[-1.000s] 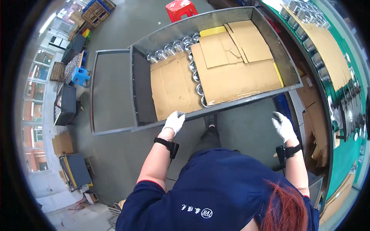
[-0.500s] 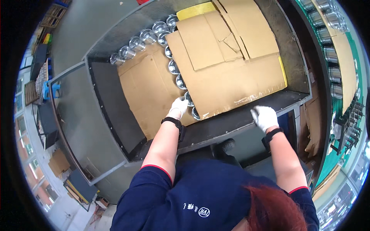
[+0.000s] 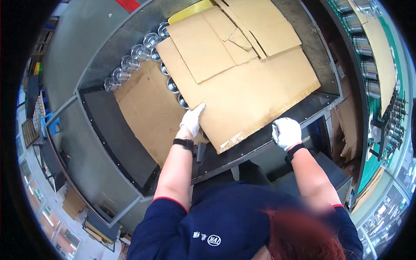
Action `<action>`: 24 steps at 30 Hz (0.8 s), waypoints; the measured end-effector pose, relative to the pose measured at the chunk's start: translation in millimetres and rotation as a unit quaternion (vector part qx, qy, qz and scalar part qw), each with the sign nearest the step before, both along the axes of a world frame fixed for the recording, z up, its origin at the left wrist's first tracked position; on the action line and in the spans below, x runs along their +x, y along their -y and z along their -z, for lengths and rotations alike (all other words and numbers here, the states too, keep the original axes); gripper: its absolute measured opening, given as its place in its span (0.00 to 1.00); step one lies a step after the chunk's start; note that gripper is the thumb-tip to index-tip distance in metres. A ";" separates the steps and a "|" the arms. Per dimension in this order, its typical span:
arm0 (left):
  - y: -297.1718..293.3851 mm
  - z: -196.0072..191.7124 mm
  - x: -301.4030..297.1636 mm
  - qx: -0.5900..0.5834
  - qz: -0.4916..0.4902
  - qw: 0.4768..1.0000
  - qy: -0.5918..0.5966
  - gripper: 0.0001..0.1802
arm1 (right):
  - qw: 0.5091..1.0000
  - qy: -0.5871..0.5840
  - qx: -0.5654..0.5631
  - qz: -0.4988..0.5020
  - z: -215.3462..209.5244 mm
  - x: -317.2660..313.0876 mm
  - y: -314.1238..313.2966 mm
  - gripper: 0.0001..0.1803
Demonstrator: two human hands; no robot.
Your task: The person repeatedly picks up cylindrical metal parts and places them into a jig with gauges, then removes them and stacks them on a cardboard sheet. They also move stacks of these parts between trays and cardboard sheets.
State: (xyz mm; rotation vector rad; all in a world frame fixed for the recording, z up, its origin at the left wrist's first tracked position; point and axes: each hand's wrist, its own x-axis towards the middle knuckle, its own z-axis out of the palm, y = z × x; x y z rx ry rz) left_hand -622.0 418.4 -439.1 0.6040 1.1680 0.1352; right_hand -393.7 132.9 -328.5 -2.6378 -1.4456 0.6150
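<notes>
Brown cardboard sheet (image 3: 247, 102) spans the right part of a dark metal bin (image 3: 113, 123), its near corner between a worker's two white-gloved hands. The left grip (image 3: 190, 121) touches the sheet's left edge, fingertips against it; whether they clamp the edge cannot be told. The right grip (image 3: 287, 133), fingers curled together, sits at the near edge, any hold on the sheet hidden. The left forearm extends forward almost straight, while the right angles inward, both wearing black wristbands (image 3: 183, 144). Silver metal cups (image 3: 141, 53) line the bin's far wall and show beside the sheet's left edge.
</notes>
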 end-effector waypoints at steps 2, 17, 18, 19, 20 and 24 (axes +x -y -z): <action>3.9 -55.5 10.1 0.035 -0.025 0.999 0.022 0.30 | 1.000 0.008 0.003 -0.002 1.2 -1.3 6.7 0.10; 78.5 -487.9 -255.7 0.552 -0.157 0.788 -0.221 0.35 | 0.957 -0.045 0.278 0.068 -36.7 -7.5 81.0 0.08; 96.9 -504.1 -278.6 0.563 -0.202 0.763 -0.243 0.37 | 0.957 -0.057 0.275 0.073 -43.6 -6.5 100.2 0.09; 108.1 -516.3 -315.2 0.581 -0.219 0.744 -0.246 0.40 | 0.956 -0.064 0.278 0.072 -40.4 -2.8 121.0 0.09; 126.9 -522.8 -334.5 0.609 -0.245 0.709 -0.257 0.40 | 0.963 -0.054 0.249 0.094 -36.8 0.1 143.9 0.10; 170.7 -532.2 -434.3 0.608 -0.354 0.648 -0.291 0.38 | 0.967 -0.067 0.194 0.150 4.6 16.4 223.5 0.13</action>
